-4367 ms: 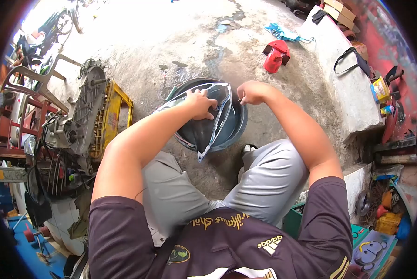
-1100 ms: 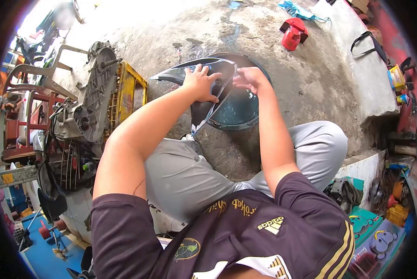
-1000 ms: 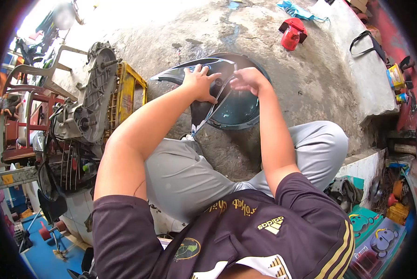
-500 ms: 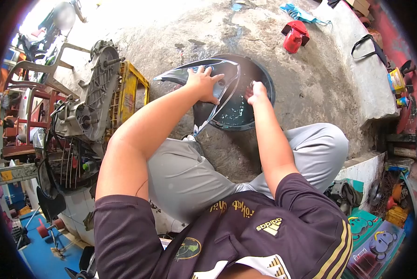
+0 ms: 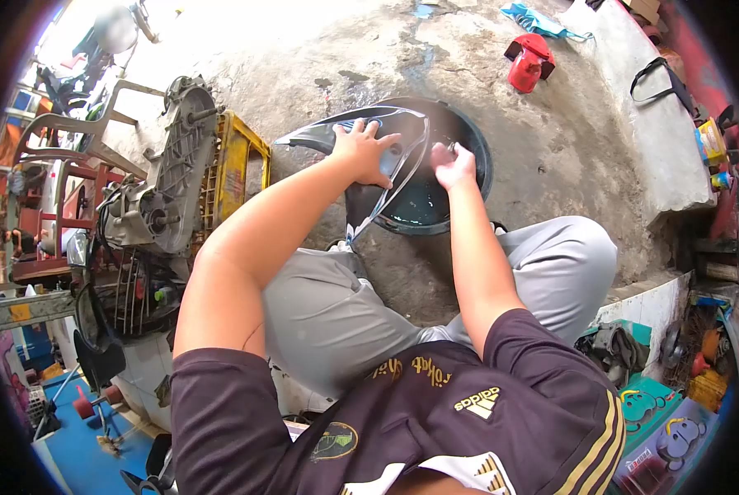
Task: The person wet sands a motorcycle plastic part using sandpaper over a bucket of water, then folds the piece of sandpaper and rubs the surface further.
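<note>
A dark, pointed plastic panel (image 5: pixel 312 134) with glossy pale edging, like a motorcycle fairing, lies tilted across a round black basin (image 5: pixel 478 194). My left hand (image 5: pixel 363 155) rests on the panel with fingers spread wide and thumb apart. Water (image 5: pixel 423 213) glints inside the basin. Over the basin's right part, just beside the panel's edge, is my right hand (image 5: pixel 455 167). Its fingers are bent inward and smeared by motion, so whether they hold anything cannot be made out. The panel's lower tip comes down near my left foot.
A metal engine casing (image 5: pixel 190 136) stands at left against a yellow crate (image 5: pixel 244 161). A red plastic part (image 5: pixel 529 64) and a light-blue cloth (image 5: pixel 538 21) lie on the wet concrete floor (image 5: pixel 551 157). A low white ledge (image 5: pixel 646 140) runs along the right.
My right hand has shifted slightly left toward the panel, its fingers more curled and still blurred. My left hand keeps its place on the panel. The whole view has moved a little.
</note>
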Tool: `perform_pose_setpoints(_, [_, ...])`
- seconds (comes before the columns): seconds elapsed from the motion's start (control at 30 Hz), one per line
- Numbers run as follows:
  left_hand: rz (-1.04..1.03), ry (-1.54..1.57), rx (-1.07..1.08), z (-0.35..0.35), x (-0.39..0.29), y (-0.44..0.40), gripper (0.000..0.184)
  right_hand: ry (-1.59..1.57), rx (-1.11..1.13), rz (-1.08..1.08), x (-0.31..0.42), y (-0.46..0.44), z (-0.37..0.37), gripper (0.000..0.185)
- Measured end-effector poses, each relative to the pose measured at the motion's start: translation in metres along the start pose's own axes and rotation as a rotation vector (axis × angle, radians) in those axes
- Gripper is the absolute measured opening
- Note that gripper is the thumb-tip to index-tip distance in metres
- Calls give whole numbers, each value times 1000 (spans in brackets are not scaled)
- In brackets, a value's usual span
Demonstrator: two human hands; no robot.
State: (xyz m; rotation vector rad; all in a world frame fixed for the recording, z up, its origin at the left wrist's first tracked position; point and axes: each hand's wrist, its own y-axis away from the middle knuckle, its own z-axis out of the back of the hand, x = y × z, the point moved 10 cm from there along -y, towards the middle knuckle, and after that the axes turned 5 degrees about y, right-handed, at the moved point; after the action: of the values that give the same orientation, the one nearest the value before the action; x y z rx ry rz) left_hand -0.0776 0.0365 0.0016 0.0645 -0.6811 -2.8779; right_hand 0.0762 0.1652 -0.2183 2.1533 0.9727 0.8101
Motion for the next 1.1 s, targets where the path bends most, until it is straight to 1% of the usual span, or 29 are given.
perform_pose_setpoints(0.03, [14,-3,-4,-2,-1,0,119,35,-18,47,8,11,-8,42])
perform_pose_setpoints(0.1, [17,-5,6,-3,-4,-4,120,168,91,59,23,26,-35,38])
perform_pose_setpoints(0.13, [11,-5,12,-3,-5,-6,120,314,129,67,28,36,-51,41])
perform_pose_setpoints(0.17, [5,-6,20,-3,-6,-7,120,316,127,71,34,46,-61,41])
perform_pose_setpoints(0.23, [0,-12,31,-1,-8,-8,120,611,200,53,34,61,-82,48])
perform_pose_setpoints(0.27, [-3,-21,44,-1,-9,-8,119,633,235,30,32,63,-90,56])
perform_pose_setpoints(0.3, [-4,-21,45,0,-9,-8,119,633,234,30,32,60,-91,56])
perform_pose_setpoints(0.37, [-5,-27,51,1,-11,-8,119,650,229,110,39,57,-93,52])
perform_pose_setpoints(0.4, [-5,-27,53,0,-11,-8,119,649,228,108,37,59,-95,52])
perform_pose_setpoints(0.47, [-2,-29,43,1,-11,-8,118,487,272,258,48,69,-108,49])
perform_pose_setpoints(0.5, [0,-30,44,0,-10,-8,118,486,273,256,47,71,-107,49])
perform_pose_setpoints(0.57, [-14,-1,26,0,-9,-8,117,232,309,292,53,77,-109,44])
perform_pose_setpoints(0.6, [-12,-2,26,0,-9,-7,117,231,246,322,56,71,-101,44])
perform_pose_setpoints(0.63, [-10,-3,25,0,-8,-7,117,232,247,323,53,66,-98,44])
perform_pose_setpoints(0.7, [-14,-2,21,2,-10,-9,117,405,-34,364,56,54,-65,46])
perform_pose_setpoints(0.73, [-12,-6,29,3,-10,-8,117,456,-101,354,54,40,-48,41])
perform_pose_setpoints(0.77, [-9,-11,38,4,-10,-7,117,458,-103,354,52,26,-37,41])
perform_pose_setpoints(0.83, [-11,-14,39,4,-10,-7,117,536,-295,246,42,-8,9,39])
perform_pose_setpoints(0.9, [-13,-18,42,3,-9,-8,117,503,-296,205,30,-20,24,42])
perform_pose_setpoints(1.0, [-17,-2,20,-2,-6,-10,117,523,-447,96,8,20,33,54])
perform_pose_setpoints(1.03, [-22,0,12,-2,-6,-10,117,521,-446,94,8,37,28,54])
perform_pose_setpoints(1.1, [-24,-2,5,-1,-5,-9,117,409,-368,102,4,55,17,56])
